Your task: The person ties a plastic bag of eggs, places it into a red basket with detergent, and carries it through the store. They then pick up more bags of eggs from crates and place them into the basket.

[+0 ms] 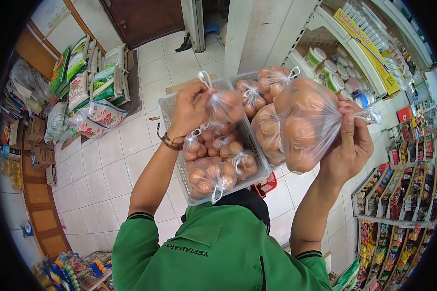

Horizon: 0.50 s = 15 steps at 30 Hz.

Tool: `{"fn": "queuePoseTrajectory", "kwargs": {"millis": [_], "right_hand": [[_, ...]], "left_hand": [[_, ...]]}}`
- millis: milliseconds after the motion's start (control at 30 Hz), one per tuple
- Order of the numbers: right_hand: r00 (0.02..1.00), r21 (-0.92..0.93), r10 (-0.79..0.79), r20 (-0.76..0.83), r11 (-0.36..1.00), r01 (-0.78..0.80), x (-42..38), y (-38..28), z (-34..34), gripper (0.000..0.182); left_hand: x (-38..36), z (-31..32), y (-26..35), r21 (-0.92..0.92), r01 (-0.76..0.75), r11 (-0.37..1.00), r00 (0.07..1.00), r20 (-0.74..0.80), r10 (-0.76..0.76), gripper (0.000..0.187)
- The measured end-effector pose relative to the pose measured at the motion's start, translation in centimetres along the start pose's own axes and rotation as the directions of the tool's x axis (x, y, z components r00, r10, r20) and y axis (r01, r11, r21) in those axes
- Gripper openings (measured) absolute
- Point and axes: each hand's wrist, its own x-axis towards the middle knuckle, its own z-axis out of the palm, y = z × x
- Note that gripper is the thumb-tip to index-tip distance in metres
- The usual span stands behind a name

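My left hand [187, 109] is closed on the knotted top of a clear plastic bag of brown eggs [226, 107], at the upper part of a white plastic basket [179, 167]. Below it in the same basket lie several more tied egg bags [211, 175]. On the right, my right hand [347, 143] grips the gathered neck of a large clear bag of eggs [303, 126], raised close to the camera. Behind that bag, more bagged eggs [268, 128] rest in a second basket [243, 76], which is partly hidden.
Stacked sacks [94, 82] stand at the upper left on the tiled floor [116, 167]. Shelves of packaged goods [398, 194] line the right side, with containers [325, 65] on the upper right shelf. A red basket [267, 184] shows beneath the egg baskets.
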Motion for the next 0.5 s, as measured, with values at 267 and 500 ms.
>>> {"fn": "queuePoseTrajectory", "kwargs": {"millis": [267, 500], "right_hand": [[0.999, 0.050, 0.006, -0.035, 0.999, -0.004, -0.3, -0.5, -0.8, 0.013], [1.000, 0.044, -0.028, 0.008, 0.999, 0.027, -0.9, -0.8, -1.0, 0.014]], "left_hand": [[-4.9, 3.4, 2.1, -0.145, 0.027, 0.989, 0.871, 0.490, 0.048, 0.008], [-5.7, 5.9, 3.8, -0.302, -0.059, 0.952, 0.652, 0.710, 0.266, 0.013]]}}
